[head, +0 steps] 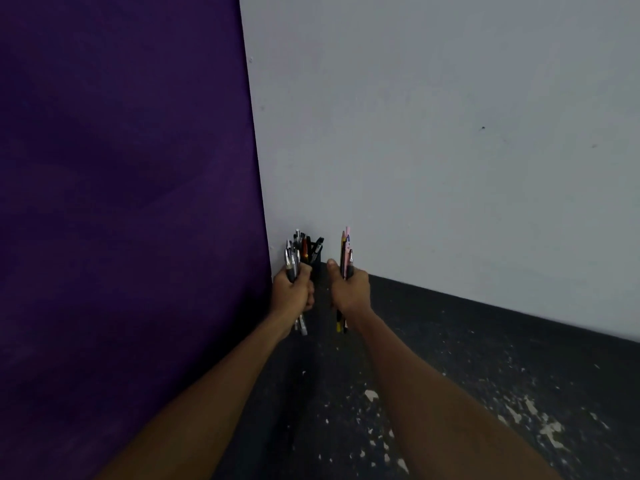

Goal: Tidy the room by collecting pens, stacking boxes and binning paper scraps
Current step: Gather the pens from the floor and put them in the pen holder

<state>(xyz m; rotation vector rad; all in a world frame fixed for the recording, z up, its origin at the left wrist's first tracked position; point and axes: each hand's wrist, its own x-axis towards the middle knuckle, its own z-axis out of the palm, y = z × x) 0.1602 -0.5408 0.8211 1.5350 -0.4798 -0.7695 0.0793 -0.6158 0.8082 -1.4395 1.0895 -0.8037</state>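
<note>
- A dark floor is seen nearest, scattered with pale flecks that are thickest at the lower right.
- Two bare forearms are stretched forward over this floor, side by side and slightly apart.
- The left hand is clenched round a bunch of silver and black pens, held upright just beside the edge of the purple panel.
- The tips of this bunch are fanned out above the fist, and a few silver ends are seen below it.
- Darker pens with an orange one among them are seen at the right of this bunch. Whether they are held in the fist or stand in something dark behind it cannot be told.
- The right hand is closed round a slimmer bunch of pink and yellow pens, with the thumb raised beside it.
- This bunch is also held upright, with yellow and dark ends showing under the hand.
- The two bunches are kept near each other but apart, low in the corner.
- The left half of the view is blocked by a tall purple panel.
- A pale grey wall, marked by a few small specks, is seen behind both hands.
</note>
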